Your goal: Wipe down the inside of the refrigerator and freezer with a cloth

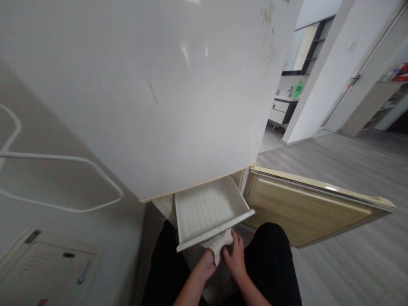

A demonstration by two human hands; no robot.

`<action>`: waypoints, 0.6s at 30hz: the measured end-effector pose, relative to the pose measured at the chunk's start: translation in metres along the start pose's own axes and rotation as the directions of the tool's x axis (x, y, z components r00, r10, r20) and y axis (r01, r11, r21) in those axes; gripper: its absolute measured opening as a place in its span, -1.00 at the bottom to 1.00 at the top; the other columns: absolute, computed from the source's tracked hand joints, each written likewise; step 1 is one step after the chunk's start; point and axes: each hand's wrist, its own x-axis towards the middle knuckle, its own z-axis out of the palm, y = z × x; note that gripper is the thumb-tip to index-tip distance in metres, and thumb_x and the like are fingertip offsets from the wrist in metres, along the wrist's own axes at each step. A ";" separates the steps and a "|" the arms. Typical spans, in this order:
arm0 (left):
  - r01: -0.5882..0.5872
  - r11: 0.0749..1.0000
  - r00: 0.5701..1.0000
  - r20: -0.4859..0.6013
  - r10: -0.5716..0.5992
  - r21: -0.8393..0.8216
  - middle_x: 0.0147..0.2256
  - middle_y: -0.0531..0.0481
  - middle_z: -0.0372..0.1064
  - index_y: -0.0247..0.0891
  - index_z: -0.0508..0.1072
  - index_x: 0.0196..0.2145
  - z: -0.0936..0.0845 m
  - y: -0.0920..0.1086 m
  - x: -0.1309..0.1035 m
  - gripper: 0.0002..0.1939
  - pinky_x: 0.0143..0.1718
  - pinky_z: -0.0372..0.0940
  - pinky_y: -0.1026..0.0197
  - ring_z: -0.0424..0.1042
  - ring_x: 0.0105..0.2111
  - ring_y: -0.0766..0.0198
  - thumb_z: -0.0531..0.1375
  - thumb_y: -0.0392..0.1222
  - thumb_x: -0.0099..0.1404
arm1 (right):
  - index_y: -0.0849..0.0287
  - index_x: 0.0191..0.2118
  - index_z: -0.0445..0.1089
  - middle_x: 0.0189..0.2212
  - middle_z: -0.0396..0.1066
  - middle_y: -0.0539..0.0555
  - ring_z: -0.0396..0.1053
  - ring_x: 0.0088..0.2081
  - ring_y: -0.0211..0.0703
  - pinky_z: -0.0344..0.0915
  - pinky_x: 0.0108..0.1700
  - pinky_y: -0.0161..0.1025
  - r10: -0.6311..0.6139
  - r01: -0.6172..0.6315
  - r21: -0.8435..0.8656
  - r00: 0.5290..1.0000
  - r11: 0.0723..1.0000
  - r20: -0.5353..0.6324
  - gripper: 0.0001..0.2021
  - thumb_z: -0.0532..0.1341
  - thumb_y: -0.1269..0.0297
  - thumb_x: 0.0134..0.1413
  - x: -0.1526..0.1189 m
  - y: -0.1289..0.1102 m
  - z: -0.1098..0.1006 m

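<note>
Both hands met at six o'clock, the left hand (206,264) and right hand (236,255) pinched together on a white cloth (218,244) just under the front lip of the pulled-out drawer (207,208). Wiping seemed under way; reaching the drawer's ribbed floor at twelve o'clock would call for lifting the cloth over that lip.

Looking down a white fridge front (159,85); lower door (306,208) swung open to the right; ribbed white drawer (207,208) pulled out; below its front edge, left hand (207,264) and right hand (236,255) together gripping a pale cloth (219,243); grey plank floor (350,170) beyond
</note>
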 end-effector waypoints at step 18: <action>-0.158 -0.062 0.897 0.169 0.409 0.986 -0.21 -0.07 0.37 -0.17 0.32 -0.28 0.007 0.029 -0.081 -0.93 -0.16 0.25 0.14 0.41 -0.20 0.14 0.14 -0.19 0.26 | 0.24 -0.39 0.48 -0.41 0.49 0.06 0.41 -0.30 -0.09 0.32 -0.20 -0.23 -0.116 -0.203 0.438 0.792 0.876 0.599 -0.84 0.17 0.32 -0.04 -0.026 -0.035 0.002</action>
